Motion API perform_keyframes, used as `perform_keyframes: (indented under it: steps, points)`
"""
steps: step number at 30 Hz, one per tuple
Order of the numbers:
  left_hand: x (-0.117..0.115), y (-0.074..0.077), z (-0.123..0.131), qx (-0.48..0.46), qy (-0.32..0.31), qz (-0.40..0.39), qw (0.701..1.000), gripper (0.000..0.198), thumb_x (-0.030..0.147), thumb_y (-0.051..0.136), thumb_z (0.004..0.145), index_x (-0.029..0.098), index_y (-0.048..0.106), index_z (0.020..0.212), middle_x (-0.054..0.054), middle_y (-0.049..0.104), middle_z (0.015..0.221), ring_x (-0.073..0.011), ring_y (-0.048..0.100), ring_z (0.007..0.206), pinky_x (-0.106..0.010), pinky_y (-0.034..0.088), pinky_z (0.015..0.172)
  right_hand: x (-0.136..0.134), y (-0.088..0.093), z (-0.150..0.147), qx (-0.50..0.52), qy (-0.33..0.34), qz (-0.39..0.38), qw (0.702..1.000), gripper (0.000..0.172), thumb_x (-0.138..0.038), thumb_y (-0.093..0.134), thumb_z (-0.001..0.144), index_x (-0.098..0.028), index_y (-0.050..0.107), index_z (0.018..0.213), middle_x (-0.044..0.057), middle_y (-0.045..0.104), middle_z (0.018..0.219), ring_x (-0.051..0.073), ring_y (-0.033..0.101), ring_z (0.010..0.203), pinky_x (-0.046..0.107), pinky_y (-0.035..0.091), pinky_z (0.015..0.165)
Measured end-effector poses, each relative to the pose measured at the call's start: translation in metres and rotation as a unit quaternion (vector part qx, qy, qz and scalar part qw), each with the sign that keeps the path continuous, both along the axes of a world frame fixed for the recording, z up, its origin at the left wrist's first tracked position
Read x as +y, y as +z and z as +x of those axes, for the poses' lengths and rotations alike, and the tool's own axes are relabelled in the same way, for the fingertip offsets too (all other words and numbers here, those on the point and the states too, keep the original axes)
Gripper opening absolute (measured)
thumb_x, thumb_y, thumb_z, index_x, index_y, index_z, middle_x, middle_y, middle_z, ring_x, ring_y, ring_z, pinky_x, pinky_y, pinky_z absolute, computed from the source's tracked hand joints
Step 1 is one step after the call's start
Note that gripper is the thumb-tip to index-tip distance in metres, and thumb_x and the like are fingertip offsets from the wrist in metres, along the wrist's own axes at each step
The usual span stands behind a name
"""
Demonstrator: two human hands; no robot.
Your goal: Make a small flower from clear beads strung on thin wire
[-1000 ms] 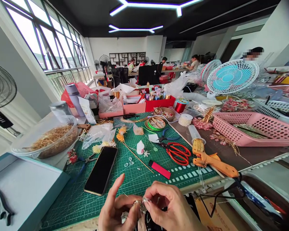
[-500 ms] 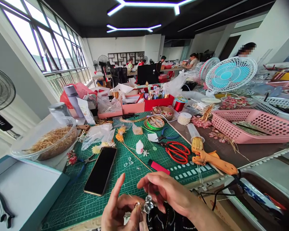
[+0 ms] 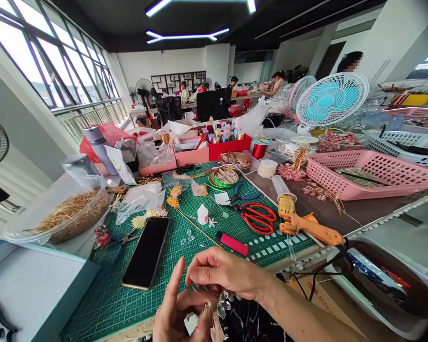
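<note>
- While the left hand [image 3: 178, 313] is pinching a small clear crystal flower piece [image 3: 221, 304] between thumb and fingers, the piece is hanging just below those fingertips, above the person's dark patterned clothing [image 3: 253, 323], and its fine stem or wire seems to be what they are gripping.
- Its index finger [image 3: 174, 275] is standing up, released and clear of the piece, apparently to leave room for the other hand.
- The right hand [image 3: 228, 270] is reaching across from the right, fingers curved over the left hand and almost touching it; whether they are grasping a fine thread, I cannot tell.
- Both hands are working at the near edge of a green cutting mat [image 3: 93, 304], probably because a piece this small needs close handling.
- A black smartphone [image 3: 145, 252] is lying on the mat just left of the hands, partly in the way of the left hand.
- A flat red strip [image 3: 231, 243], a small white bottle [image 3: 202, 214] and loose clear beads [image 3: 187, 237] are lying further out, within easy reach.
- Red-handled scissors [image 3: 258, 218] and blue-handled pliers [image 3: 242, 194] are resting on the mat's far right side, while an orange hot glue gun [image 3: 299, 224] is lying beside it.
- A clear bowl of golden straw [image 3: 71, 216] is sitting past the mat's left edge, and a pink plastic basket [image 3: 363, 173] is standing to the right.
</note>
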State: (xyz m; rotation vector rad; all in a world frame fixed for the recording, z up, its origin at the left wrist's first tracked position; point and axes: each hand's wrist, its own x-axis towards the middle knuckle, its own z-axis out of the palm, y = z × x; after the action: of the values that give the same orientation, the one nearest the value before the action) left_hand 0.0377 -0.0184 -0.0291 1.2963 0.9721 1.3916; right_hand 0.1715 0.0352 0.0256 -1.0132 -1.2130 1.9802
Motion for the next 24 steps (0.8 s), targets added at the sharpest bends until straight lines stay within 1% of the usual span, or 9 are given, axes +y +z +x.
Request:
perform_keyframes:
  steps: [3, 5, 8, 11, 14, 16, 19, 22, 24]
  points:
    - [0.0, -0.001, -0.001, 0.01, 0.004, -0.017, 1.0, 0.069, 0.033, 0.068, 0.076, 0.033, 0.034, 0.136, 0.005, 0.076, 0.066, -0.0093, 0.069, 0.055, -0.014, 0.055, 0.061, 0.001, -0.001, 0.003, -0.002, 0.005, 0.011, 1.0, 0.033, -0.037, 0.082, 0.055, -0.013, 0.064, 0.069, -0.006, 0.054, 0.052, 0.004, 0.042, 0.045, 0.017, 0.028, 0.042]
    - [0.0, 0.0, -0.001, 0.007, 0.001, -0.021, 1.0, 0.073, 0.033, 0.067, 0.077, 0.032, 0.029, 0.139, 0.005, 0.076, 0.066, -0.0095, 0.068, 0.054, -0.015, 0.055, 0.06, 0.002, -0.001, 0.002, 0.0, -0.005, 0.01, 1.0, 0.03, -0.034, 0.082, 0.055, -0.013, 0.062, 0.064, -0.008, 0.051, 0.047, 0.003, 0.039, 0.042, 0.016, 0.026, 0.04]
    - [0.002, 0.002, -0.003, -0.003, -0.008, -0.016, 1.0, 0.074, 0.033, 0.066, 0.078, 0.035, 0.025, 0.14, 0.005, 0.076, 0.067, -0.0089, 0.067, 0.054, -0.014, 0.054, 0.058, 0.005, 0.0, -0.003, 0.015, -0.018, -0.009, 1.0, 0.034, -0.039, 0.08, 0.056, -0.015, 0.057, 0.063, -0.007, 0.053, 0.049, 0.003, 0.039, 0.037, 0.016, 0.026, 0.035]
    - [0.004, 0.004, -0.006, -0.004, -0.016, -0.003, 1.0, 0.07, 0.034, 0.066, 0.078, 0.039, 0.029, 0.138, 0.006, 0.075, 0.068, -0.0082, 0.068, 0.058, -0.013, 0.054, 0.06, 0.006, 0.001, -0.008, 0.032, -0.032, -0.024, 0.999, 0.04, -0.042, 0.08, 0.055, -0.017, 0.051, 0.063, -0.006, 0.057, 0.053, 0.002, 0.038, 0.033, 0.016, 0.025, 0.031]
    - [0.004, 0.006, -0.007, -0.001, -0.025, 0.009, 1.0, 0.068, 0.032, 0.066, 0.079, 0.043, 0.031, 0.136, 0.008, 0.075, 0.068, -0.0068, 0.068, 0.059, -0.012, 0.053, 0.063, 0.005, 0.002, -0.013, 0.041, -0.04, -0.025, 0.998, 0.04, -0.039, 0.081, 0.054, -0.017, 0.049, 0.063, -0.007, 0.055, 0.049, 0.0, 0.032, 0.033, 0.014, 0.022, 0.03]
    - [0.003, 0.005, -0.005, 0.011, -0.024, 0.023, 0.999, 0.067, 0.029, 0.066, 0.079, 0.043, 0.033, 0.135, 0.009, 0.075, 0.067, -0.0063, 0.068, 0.057, -0.011, 0.053, 0.062, 0.004, 0.002, -0.017, 0.045, -0.044, -0.027, 0.998, 0.039, -0.04, 0.08, 0.055, -0.017, 0.049, 0.063, -0.007, 0.053, 0.048, 0.0, 0.031, 0.033, 0.013, 0.02, 0.029]
    - [0.0, 0.004, -0.002, 0.03, -0.015, 0.048, 0.998, 0.06, 0.029, 0.064, 0.081, 0.04, 0.038, 0.133, 0.007, 0.075, 0.065, -0.007, 0.068, 0.055, -0.01, 0.052, 0.056, 0.007, -0.001, -0.02, 0.05, -0.058, -0.028, 0.997, 0.039, -0.041, 0.079, 0.056, -0.018, 0.048, 0.062, -0.008, 0.051, 0.047, 0.001, 0.03, 0.033, 0.012, 0.019, 0.029]
    - [0.002, 0.007, -0.003, 0.01, -0.006, 0.026, 1.0, 0.064, 0.034, 0.064, 0.08, 0.039, 0.034, 0.136, 0.006, 0.074, 0.064, -0.008, 0.068, 0.055, -0.011, 0.052, 0.056, 0.011, -0.003, -0.016, 0.061, -0.096, -0.014, 0.993, 0.04, -0.044, 0.077, 0.059, -0.018, 0.047, 0.067, -0.008, 0.051, 0.049, 0.001, 0.028, 0.034, 0.013, 0.023, 0.03]
    - [0.006, 0.013, -0.005, -0.018, 0.007, -0.012, 1.0, 0.075, 0.034, 0.067, 0.077, 0.037, 0.025, 0.14, 0.005, 0.074, 0.065, -0.0075, 0.065, 0.05, -0.012, 0.052, 0.053, 0.008, -0.004, -0.009, 0.07, -0.131, 0.008, 0.989, 0.04, -0.052, 0.069, 0.068, -0.018, 0.049, 0.075, -0.005, 0.056, 0.06, 0.002, 0.033, 0.037, 0.014, 0.027, 0.031]
